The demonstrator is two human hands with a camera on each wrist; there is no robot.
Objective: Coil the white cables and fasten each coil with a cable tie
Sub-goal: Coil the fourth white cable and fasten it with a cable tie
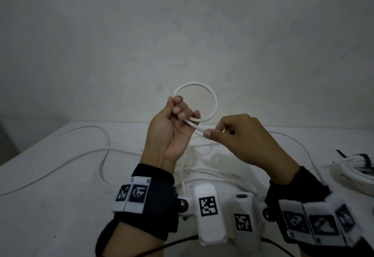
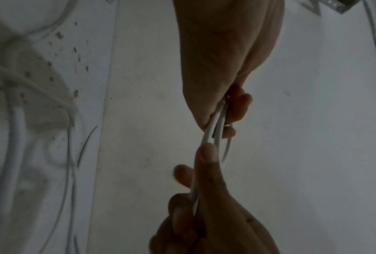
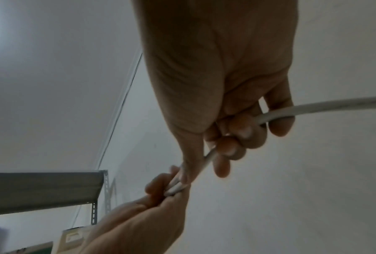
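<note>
My left hand is raised above the table and grips a white cable that stands up from it in one round loop. The cable's short end pokes out above the fingers. My right hand pinches the same cable between thumb and forefinger just right of the left hand. In the left wrist view, my left hand's fingers curl round two strands, and the right hand comes up from below. In the right wrist view, the cable runs out of my right hand to the right.
Loose white cables trail across the white table on the left and under my wrists. A finished white coil bound with black ties lies at the right edge. A grey shelf shows in the right wrist view.
</note>
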